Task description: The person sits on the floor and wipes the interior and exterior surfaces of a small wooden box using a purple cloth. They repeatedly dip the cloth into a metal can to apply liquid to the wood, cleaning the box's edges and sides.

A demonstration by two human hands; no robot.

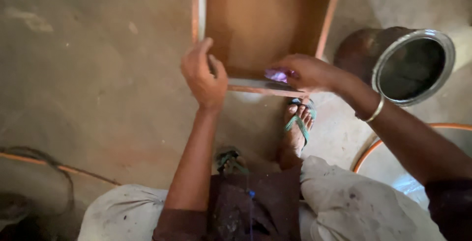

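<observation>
Pale trousered knees nearest, then left hand clamped on near rim of reddish wooden tray lying flat on concrete floor, right hand pinching purple cloth against that rim; probably stiff, fairly light, best gripped by rims.

No packages, labels, signs or screens are visible.
</observation>
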